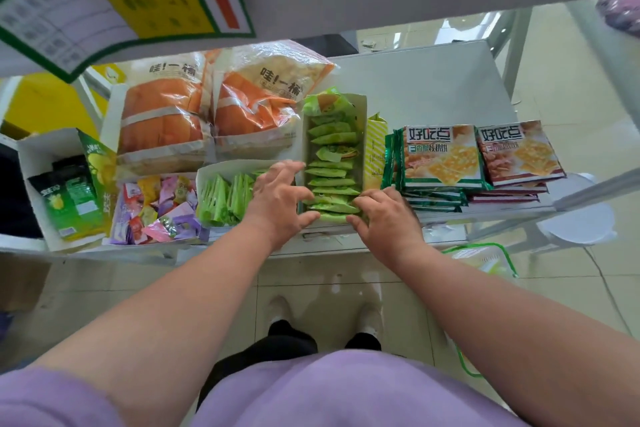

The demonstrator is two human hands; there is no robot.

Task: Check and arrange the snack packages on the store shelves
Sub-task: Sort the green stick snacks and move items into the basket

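Note:
A long white display box (pixel 362 121) on the shelf holds a row of small green snack packets (pixel 332 163). My left hand (pixel 280 199) and my right hand (pixel 382 218) both rest on the nearest packets at the box's front end, fingers curled around them from either side. A second white box (pixel 204 180) to the left holds more green packets (pixel 225 198) standing on edge. Two stacks of cracker packages, one green (pixel 440 158) and one red (pixel 519 152), lie to the right.
Two large orange bread bags (pixel 162 107) (pixel 263 97) lie behind. A box of mixed pink and purple candies (pixel 159 211) and a box of dark green bags (pixel 69 198) sit at left. An upper shelf with a price label (pixel 114 7) hangs overhead. Below is a tiled floor (pixel 329 288).

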